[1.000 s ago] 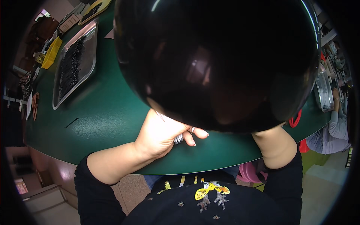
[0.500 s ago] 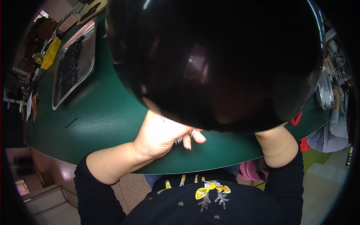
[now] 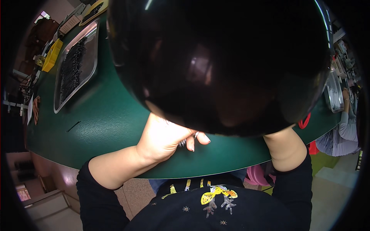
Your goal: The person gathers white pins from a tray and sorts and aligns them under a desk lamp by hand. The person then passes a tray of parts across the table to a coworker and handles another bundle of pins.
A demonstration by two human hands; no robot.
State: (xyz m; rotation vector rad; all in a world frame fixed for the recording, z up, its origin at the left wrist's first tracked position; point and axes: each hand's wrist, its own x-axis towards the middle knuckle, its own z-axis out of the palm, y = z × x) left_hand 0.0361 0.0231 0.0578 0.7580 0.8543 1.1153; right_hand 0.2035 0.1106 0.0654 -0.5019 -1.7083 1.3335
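Observation:
A large glossy black dome (image 3: 223, 73), perhaps a lamp shade, fills the upper middle and hides part of both hands. My left hand (image 3: 162, 136), brightly lit, is closed over the green table near its front edge. Thin dark pieces (image 3: 182, 143) with pale glints poke out beneath its curled fingers; their exact kind is not clear. Two fingertips of that hand show beside them. Of my right hand, only the wrist (image 3: 280, 136) comes out from under the dome's right side; its fingers and anything in them are hidden.
At left, a metal tray (image 3: 95, 63) holds many thin black pieces, with a yellow bin (image 3: 52, 55) beyond. One thin black piece (image 3: 73, 126) lies on the green table (image 3: 104, 134). A red loop (image 3: 305, 121) is by my right wrist. Far right, another person's arm (image 3: 345, 104) reaches beside a clear tray (image 3: 334, 92).
The fingertips of my left hand have shifted very slightly, and fewer of the dark pieces show below them. My right arm looks almost unmoved.

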